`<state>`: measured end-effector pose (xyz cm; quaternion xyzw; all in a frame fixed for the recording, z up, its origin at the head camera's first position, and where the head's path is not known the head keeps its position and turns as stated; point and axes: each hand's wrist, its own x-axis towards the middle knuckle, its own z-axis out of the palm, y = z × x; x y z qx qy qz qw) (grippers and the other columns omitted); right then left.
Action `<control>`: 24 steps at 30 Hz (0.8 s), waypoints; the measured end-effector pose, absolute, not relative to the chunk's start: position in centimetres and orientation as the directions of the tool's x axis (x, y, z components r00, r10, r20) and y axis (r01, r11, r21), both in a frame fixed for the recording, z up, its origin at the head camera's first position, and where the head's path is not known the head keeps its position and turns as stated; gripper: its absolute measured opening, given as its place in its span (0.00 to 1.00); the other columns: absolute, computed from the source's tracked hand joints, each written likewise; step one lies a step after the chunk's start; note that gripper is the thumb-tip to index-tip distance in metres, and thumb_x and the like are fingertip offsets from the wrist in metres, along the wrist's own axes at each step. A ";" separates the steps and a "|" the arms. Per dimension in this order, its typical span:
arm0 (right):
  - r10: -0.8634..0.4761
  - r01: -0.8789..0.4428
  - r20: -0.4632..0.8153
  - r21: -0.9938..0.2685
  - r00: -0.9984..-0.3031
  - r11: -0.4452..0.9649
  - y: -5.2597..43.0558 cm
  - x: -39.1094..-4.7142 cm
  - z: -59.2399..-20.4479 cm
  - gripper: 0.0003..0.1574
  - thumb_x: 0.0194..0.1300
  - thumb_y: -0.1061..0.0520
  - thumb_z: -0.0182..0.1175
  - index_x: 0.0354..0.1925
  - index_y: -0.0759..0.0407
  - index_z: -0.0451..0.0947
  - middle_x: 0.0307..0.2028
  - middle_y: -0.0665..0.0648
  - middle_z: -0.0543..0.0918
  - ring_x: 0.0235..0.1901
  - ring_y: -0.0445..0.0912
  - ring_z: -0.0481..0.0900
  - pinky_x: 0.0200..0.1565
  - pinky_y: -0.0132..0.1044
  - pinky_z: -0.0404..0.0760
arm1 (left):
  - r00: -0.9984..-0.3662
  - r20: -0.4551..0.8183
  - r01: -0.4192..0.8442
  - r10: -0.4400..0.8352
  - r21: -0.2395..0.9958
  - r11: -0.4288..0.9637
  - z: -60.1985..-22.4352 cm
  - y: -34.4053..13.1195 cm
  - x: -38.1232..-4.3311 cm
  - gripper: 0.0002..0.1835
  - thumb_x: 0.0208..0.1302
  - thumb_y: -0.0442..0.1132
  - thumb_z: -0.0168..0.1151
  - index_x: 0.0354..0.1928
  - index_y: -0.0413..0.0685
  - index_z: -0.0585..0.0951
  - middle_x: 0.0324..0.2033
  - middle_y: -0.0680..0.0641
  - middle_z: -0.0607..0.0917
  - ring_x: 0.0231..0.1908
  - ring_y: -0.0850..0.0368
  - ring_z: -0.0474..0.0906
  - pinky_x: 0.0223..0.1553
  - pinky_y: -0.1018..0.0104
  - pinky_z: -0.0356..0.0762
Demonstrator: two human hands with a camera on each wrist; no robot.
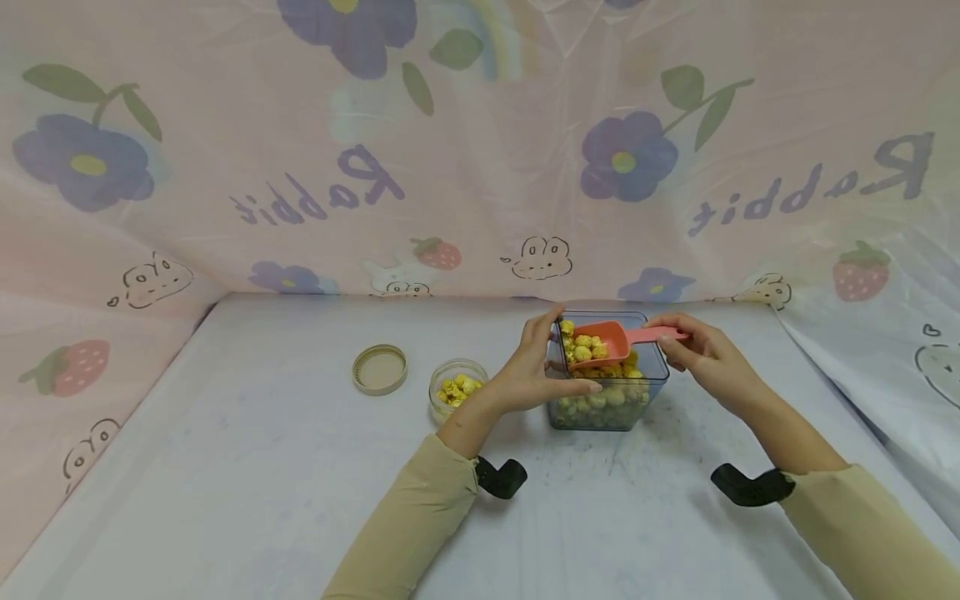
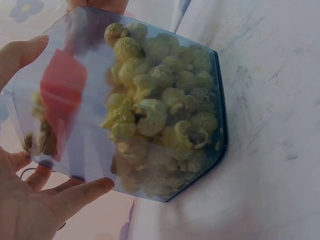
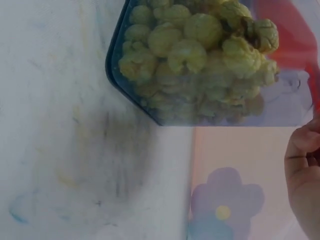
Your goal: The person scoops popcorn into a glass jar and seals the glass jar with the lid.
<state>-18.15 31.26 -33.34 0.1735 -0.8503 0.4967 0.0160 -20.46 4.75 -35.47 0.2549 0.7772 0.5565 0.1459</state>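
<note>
A clear blue-tinted plastic container (image 1: 600,404) stands on the table, its lower part full of yellow popcorn (image 2: 150,112). My left hand (image 1: 528,367) grips its left side, thumb along the front wall and fingers towards the back corner. In the left wrist view the left hand (image 2: 30,205) spreads over the wall near the rim. My right hand (image 1: 701,354) pinches the handle of a coral-red scoop (image 1: 641,335) at the container's right rim. The scoop's bowl lies inside the opening, with several popcorn pieces (image 1: 585,348) in it. The right wrist view shows the right hand (image 3: 307,175) at its edge.
Left of the container stands a small clear jar (image 1: 459,364) with some popcorn inside, partly behind my left wrist. Further left a round beige lid (image 1: 380,369) lies on the white table (image 1: 247,467). A printed pink cloth (image 1: 480,167) hangs along the back edge.
</note>
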 end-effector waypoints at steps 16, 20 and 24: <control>-0.237 -0.266 0.176 -0.860 -0.955 0.435 31.2 -18.4 -33.8 0.11 0.75 0.57 0.47 0.51 0.52 0.72 0.26 0.49 0.67 0.25 0.45 0.64 0.23 0.38 0.61 | -0.809 0.067 0.286 0.584 0.913 0.291 -35.4 4.6 -20.4 0.57 0.57 0.48 0.70 0.76 0.69 0.38 0.72 0.49 0.44 0.62 0.48 0.64 0.60 0.48 0.70; -0.235 -0.261 0.170 -0.858 -0.957 0.443 31.1 -18.3 -33.7 0.11 0.75 0.57 0.47 0.52 0.53 0.71 0.25 0.49 0.67 0.25 0.47 0.65 0.24 0.38 0.62 | -0.813 0.067 0.277 0.578 0.919 0.282 -35.5 4.7 -20.4 0.57 0.56 0.47 0.71 0.76 0.68 0.39 0.72 0.49 0.45 0.61 0.50 0.65 0.60 0.50 0.71; -0.234 -0.254 0.164 -0.862 -0.958 0.438 31.1 -18.2 -33.7 0.11 0.75 0.56 0.47 0.52 0.54 0.71 0.25 0.49 0.67 0.25 0.46 0.65 0.24 0.39 0.62 | -0.814 0.076 0.274 0.576 0.924 0.266 -35.6 4.7 -20.4 0.58 0.55 0.46 0.72 0.76 0.69 0.39 0.72 0.49 0.45 0.60 0.51 0.67 0.60 0.51 0.71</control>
